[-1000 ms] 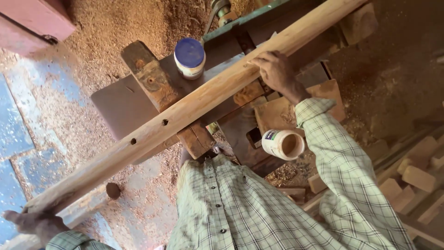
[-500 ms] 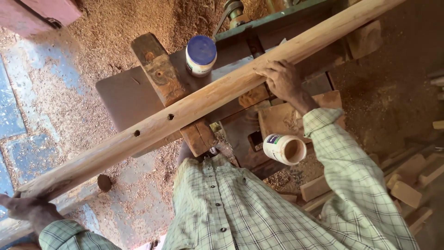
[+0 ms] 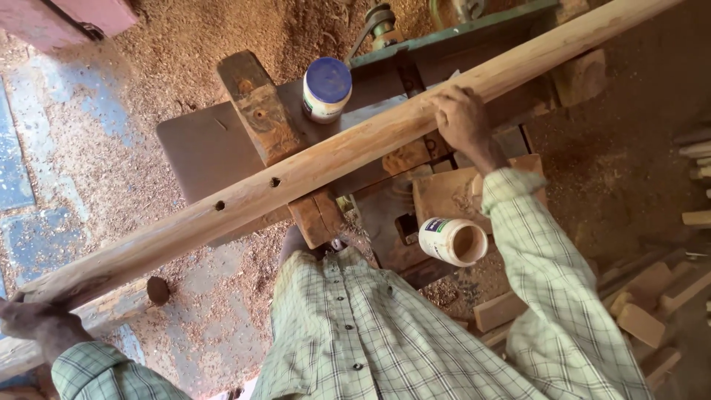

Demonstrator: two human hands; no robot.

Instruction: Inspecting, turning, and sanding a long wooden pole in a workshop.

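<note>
Pale, rough-sawn wood filled most of what I saw: a long timber beam (image 3: 333,159) lay slantwise across the machine table (image 3: 192,148), its low end at my left and its high end running off past the top right corner. Two small round holes showed in its upper face, near the middle of its length.

My left hand (image 3: 33,315) was curled around the beam's low end, fingers closed under it, gripping. My right hand (image 3: 463,118) lay on top of the beam farther up, palm down, fingers bent over the far edge and pressing on the wood; it clasped nothing else.

The beam rested on the dark metal table, crossing a worn wooden block (image 3: 255,107) that stood on the table's far side. Just beyond the beam, touching or very near its far edge, stood a plastic jar with a blue lid (image 3: 326,89). On my side of the beam, below my right forearm, a second white jar (image 3: 453,241) lay on its side with its open mouth turned right, sawdust-coloured inside. It sat on a ledge of the machine, apart from the beam.

Sawdust (image 3: 222,37) covered the floor around the table. Offcut blocks (image 3: 641,322) lay heaped at the lower right, well apart from the beam. My checked shirt (image 3: 355,341) filled the bottom of the view.
</note>
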